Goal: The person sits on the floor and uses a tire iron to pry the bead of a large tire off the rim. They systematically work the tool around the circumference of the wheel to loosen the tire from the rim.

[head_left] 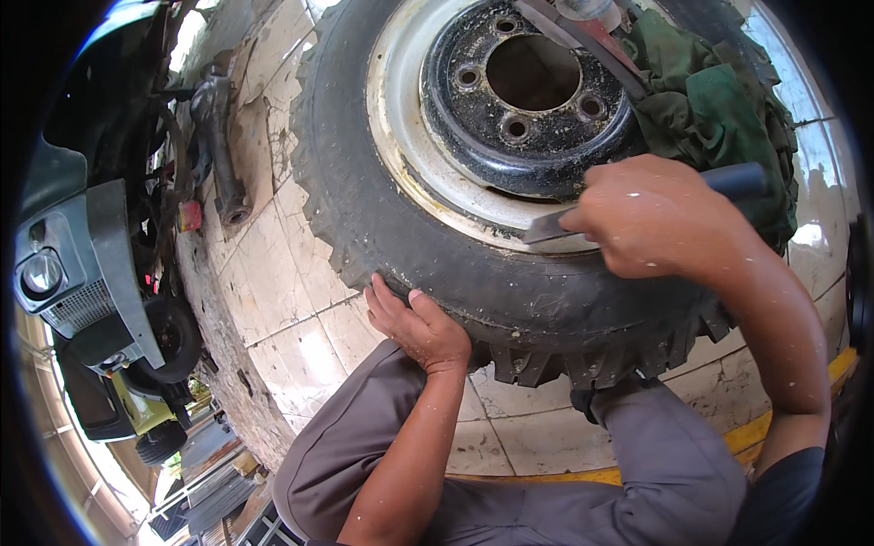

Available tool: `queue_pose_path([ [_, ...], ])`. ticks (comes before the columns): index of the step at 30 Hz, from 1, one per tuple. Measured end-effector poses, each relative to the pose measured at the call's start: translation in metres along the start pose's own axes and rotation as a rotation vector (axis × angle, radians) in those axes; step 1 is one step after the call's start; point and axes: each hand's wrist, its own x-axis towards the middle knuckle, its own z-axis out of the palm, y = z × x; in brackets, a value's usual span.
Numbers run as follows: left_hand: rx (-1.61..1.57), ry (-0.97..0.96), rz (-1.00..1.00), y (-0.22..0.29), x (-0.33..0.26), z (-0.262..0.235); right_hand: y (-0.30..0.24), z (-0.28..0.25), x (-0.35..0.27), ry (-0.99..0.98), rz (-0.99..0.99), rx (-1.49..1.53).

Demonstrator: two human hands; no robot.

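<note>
A large black tyre (341,173) with chunky tread lies flat on the floor in front of me. Mounted in it is a wheel with a worn white rim (390,114) and a black bolt-hole centre (455,150). My right hand (651,218) is closed around a scraper; its flat blade (551,227) touches the lower part of the rim, and its dark blue handle (739,180) sticks out to the right. My left hand (421,329) rests on the tyre's near left edge, fingers stretched out and holding nothing.
A green cloth (719,114) lies across the wheel's right side, beside a red-handled tool (605,45). On the tiled floor (291,350) at left sits a dark metal part (216,146) near a small red object (188,216). Vehicles (86,273) stand further left.
</note>
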Motion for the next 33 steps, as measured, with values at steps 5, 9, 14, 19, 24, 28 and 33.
queue_pose_path([
  [5, 0.007, -0.013, -0.005, -0.003, 0.001, -0.002, -0.002, -0.016, 0.004, -0.030, 0.023, -0.014],
  [9, -0.001, -0.006, -0.007, 0.000, 0.000, -0.004, 0.010, -0.008, -0.005, 0.013, -0.003, -0.034],
  [14, 0.007, -0.023, -0.014, 0.001, 0.002, -0.003, 0.001, -0.019, -0.002, -0.040, 0.051, -0.084],
  [19, -0.019, -0.013, -0.002, 0.000, 0.002, -0.003, 0.002, -0.016, 0.009, -0.040, 0.059, -0.060],
  [24, 0.021, -0.008, 0.010, -0.006, 0.001, -0.003, 0.003, -0.029, 0.006, -0.102, 0.101, -0.076],
  [28, 0.004, -0.010, 0.009, -0.003, 0.002, -0.001, -0.003, -0.026, 0.016, -0.104, 0.120, -0.098],
  [33, 0.005, 0.000, 0.014, -0.005, -0.001, -0.004, 0.000, -0.029, 0.012, -0.103, 0.087, -0.032],
])
